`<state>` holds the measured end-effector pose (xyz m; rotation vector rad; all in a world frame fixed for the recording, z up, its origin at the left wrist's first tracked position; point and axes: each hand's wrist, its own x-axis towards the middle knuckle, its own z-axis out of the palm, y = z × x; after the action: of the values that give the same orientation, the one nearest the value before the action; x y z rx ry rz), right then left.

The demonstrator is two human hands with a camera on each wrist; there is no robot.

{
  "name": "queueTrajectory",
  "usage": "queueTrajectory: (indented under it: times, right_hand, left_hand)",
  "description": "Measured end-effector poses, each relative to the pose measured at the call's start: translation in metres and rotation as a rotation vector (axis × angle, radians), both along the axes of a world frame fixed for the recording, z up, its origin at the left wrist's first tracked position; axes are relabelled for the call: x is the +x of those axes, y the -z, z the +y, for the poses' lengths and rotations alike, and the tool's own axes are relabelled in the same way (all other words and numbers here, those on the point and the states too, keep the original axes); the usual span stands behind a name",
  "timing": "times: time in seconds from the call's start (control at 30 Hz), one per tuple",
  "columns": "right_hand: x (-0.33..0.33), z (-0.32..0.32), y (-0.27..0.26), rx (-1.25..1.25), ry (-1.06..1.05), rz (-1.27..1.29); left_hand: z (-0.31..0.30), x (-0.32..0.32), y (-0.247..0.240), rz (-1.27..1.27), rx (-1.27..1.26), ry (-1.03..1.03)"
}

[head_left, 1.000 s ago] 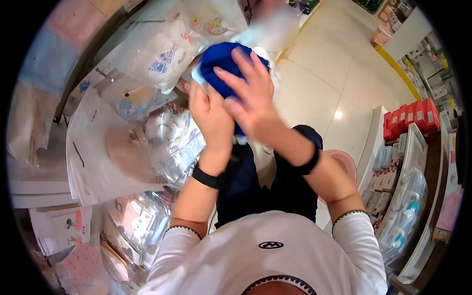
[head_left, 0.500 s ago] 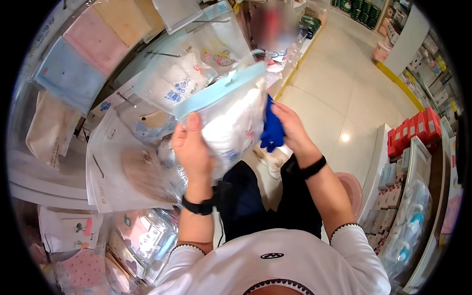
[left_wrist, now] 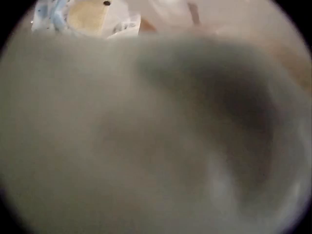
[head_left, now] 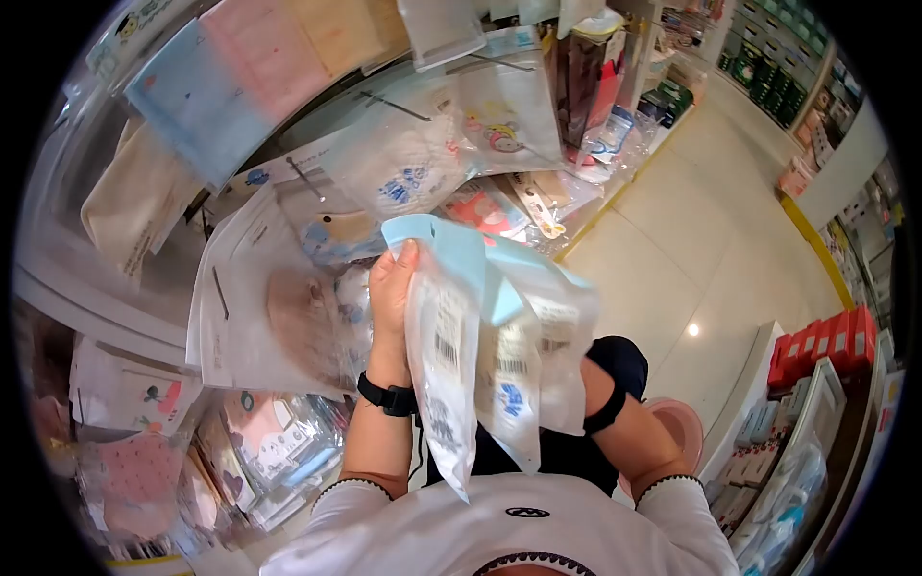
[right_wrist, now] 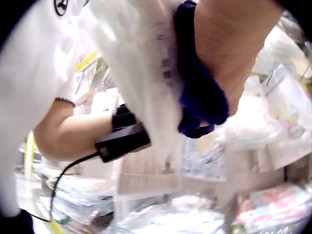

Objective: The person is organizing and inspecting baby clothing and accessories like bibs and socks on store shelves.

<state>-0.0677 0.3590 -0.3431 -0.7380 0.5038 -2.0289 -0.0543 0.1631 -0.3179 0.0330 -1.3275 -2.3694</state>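
Frosted plastic bags (head_left: pixel 447 336) with light-blue top strips, barcodes and blue prints hang fanned out before my body in the head view. My left hand (head_left: pixel 389 288) pinches the first bag by its blue top corner, thumb in front. In the head view the bags hide my right hand. The right wrist view shows my right hand (right_wrist: pixel 229 53) gripping a bunched dark-blue cloth (right_wrist: pixel 204 97), with a frosted bag (right_wrist: pixel 136 63) right beside it. Blurred pale plastic (left_wrist: pixel 122 136) fills most of the left wrist view.
Packaged goods hang on hooks on the left, among them a large white package (head_left: pixel 250 298). Folded pastel cloths (head_left: pixel 192 106) lie above. Red boxes (head_left: pixel 821 346) line a low shelf at right, and a pink bucket (head_left: pixel 677 432) stands on the tiled floor (head_left: pixel 672 259).
The white-filled bag has turned and come down toward my body, and several bags now show fanned out. The blue cloth and right hand have gone behind them in the head view.
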Motion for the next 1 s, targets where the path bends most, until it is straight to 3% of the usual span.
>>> queueTrajectory:
  times: [0.03,0.07,0.17,0.23,0.27,0.37,0.43,0.5,0.53,0.57,0.63,0.7,0.83,0.9,1.0]
  right_hand:
    - [0.004,-0.004,0.001,0.074,0.069,0.21]
    - [0.016,0.0,-0.003,0.362,0.355,0.658]
    - [0.027,-0.002,-0.026,0.489,0.581,0.661]
    - [0.026,0.002,0.019,0.012,0.041,-0.504]
    - [0.027,0.012,0.029,0.287,0.088,-0.521]
    - [0.021,0.047,0.021,0.731,0.058,-0.029]
    - [0.007,0.065,0.014,0.786,0.142,-0.025]
    - [-0.003,0.082,-0.008,0.55,0.274,-0.405]
    - [-0.018,0.095,0.0,0.463,0.399,-0.496]
    - [-0.038,0.115,0.006,0.539,0.506,-0.451]
    - [-0.06,0.131,-0.013,0.835,0.869,-0.081]
    - [-0.071,0.132,-0.039,0.973,0.969,0.155]
    - [-0.061,0.081,-0.094,0.834,0.937,0.754]
    - [-0.058,0.048,-0.102,0.84,1.068,1.252]
    - [-0.069,0.009,-0.11,0.919,0.986,1.428]
  left_hand:
    - [-0.003,0.0,0.001,-0.059,-0.021,-0.076]
    - [-0.005,-0.002,0.0,-0.117,-0.044,-0.149]
    - [-0.006,-0.004,0.001,-0.075,-0.048,-0.259]
    - [-0.005,-0.004,0.0,0.023,-0.035,-0.294]
    - [-0.011,-0.004,0.002,0.026,-0.06,-0.314]
    - [-0.03,-0.006,0.0,0.052,-0.123,-0.371]
    - [-0.032,-0.003,-0.008,0.077,-0.134,-0.408]
    - [-0.031,0.001,-0.01,0.086,-0.261,-0.441]
    - [-0.028,0.004,-0.012,0.091,-0.338,-0.47]
    - [-0.025,0.005,-0.014,0.098,-0.413,-0.498]
    - [-0.018,0.003,-0.016,0.252,-0.773,-0.632]
    - [-0.011,0.001,-0.021,0.359,-0.996,-0.691]
    - [-0.006,0.001,-0.026,0.393,-1.143,-0.663]
    - [-0.005,0.001,-0.025,0.385,-1.185,-0.666]
    - [0.0,0.001,-0.03,0.392,-1.205,-0.66]
